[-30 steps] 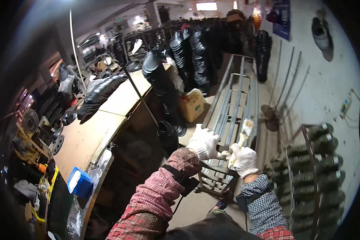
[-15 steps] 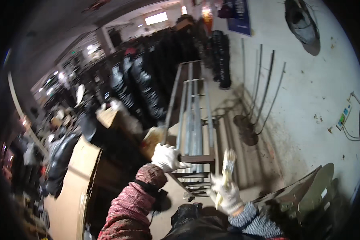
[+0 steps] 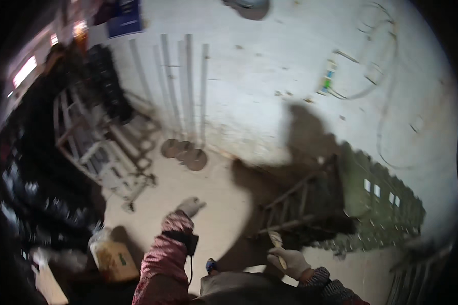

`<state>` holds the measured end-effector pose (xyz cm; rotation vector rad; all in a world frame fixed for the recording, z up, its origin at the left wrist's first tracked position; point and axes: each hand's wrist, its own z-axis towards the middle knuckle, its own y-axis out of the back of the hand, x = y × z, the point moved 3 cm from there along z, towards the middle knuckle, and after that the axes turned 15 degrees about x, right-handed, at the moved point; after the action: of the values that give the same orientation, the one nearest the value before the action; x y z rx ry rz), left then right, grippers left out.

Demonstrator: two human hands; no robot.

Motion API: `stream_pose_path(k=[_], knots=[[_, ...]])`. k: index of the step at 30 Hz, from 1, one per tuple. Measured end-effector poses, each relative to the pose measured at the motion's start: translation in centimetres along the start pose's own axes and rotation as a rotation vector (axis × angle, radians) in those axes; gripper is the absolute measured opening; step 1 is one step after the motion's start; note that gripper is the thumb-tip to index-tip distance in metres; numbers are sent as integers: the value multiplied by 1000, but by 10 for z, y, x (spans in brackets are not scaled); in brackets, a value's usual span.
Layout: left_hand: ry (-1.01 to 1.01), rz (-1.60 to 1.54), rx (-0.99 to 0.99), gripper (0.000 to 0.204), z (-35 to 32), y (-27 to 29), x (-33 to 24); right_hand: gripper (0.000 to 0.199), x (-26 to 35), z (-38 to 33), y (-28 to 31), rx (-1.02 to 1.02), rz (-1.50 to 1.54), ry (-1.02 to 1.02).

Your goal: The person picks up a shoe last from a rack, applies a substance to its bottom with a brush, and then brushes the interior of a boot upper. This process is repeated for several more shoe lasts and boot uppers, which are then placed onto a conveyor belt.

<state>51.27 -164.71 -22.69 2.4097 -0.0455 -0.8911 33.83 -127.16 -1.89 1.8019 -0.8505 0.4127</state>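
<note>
My left hand [image 3: 190, 207], in a pale work glove, hangs over the bare floor with nothing visible in it. Its fingers look loosely spread, though the picture is slightly blurred. At the lower right my right hand [image 3: 291, 263], also gloved, is closed round a brush [image 3: 275, 238] with a pale head pointing up and away from me. A metal frame rack [image 3: 102, 157] with long bars stands at the left, apart from my left hand. Beyond my right hand a dark ladder-like frame [image 3: 300, 201] leans near stacked green sheets [image 3: 376, 203].
Several upright rods on round rusty bases [image 3: 185, 154] stand by the white wall [image 3: 259, 86]. Dark glossy wrapped goods [image 3: 40, 173] fill the left side, with an open carton [image 3: 113, 259] below them. A power strip [image 3: 327, 79] with cables hangs on the wall.
My view has swung right, toward the wall and green sheets. My left hand has let go of the metal rack, which now sits farther left. My right hand still holds the brush.
</note>
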Motion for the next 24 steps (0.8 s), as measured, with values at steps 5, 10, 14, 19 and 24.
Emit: stream_pose_path(k=[5, 10, 14, 19, 24], knots=[[-289, 88, 367, 70, -69, -77, -181, 31, -32, -56, 7, -259, 46, -90], [-658, -188, 100, 69, -125, -126, -358, 31, -116, -148, -7, -410, 232, -316], [-708, -262, -157, 59, -114, -184, -457, 32, -183, -250, -20, -647, 754, -436], [-677, -122, -467, 48, -50, -171, -431, 35, -310, -373, -28, -1151, 919, -533], [-696, -92, -254, 39, -41, -179, -435, 29, -388, -444, 86, -1459, 1227, -193]])
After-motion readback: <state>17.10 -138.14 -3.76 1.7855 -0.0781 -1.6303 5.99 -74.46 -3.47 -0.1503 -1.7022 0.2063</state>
